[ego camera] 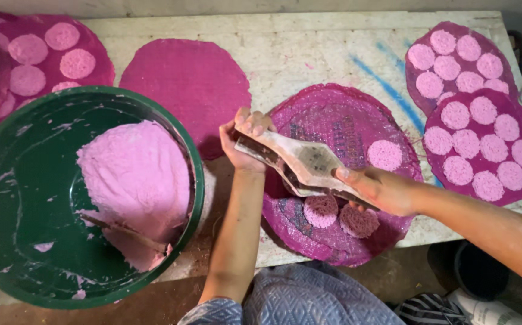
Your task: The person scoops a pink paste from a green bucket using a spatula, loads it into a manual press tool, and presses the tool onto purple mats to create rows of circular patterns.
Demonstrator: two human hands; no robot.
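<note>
A flat wooden press tool (300, 162) with two handle ends hangs over a round magenta woven mat (333, 126). My left hand (243, 141) grips its upper left handle. My right hand (378, 189) grips its lower right handle. Under the tool sit two pink noodle-like discs (339, 215), and a third disc (385, 155) lies on the mat's right side. A big green basin (26, 198) at the left holds a mound of pink dough (134, 174).
A bare magenta mat (185, 81) lies at the back centre. Mats covered with several pink discs lie at the far left (38, 51) and right (478, 129). The white table's front edge (429, 238) runs near my lap; a dark bucket (481, 271) stands below.
</note>
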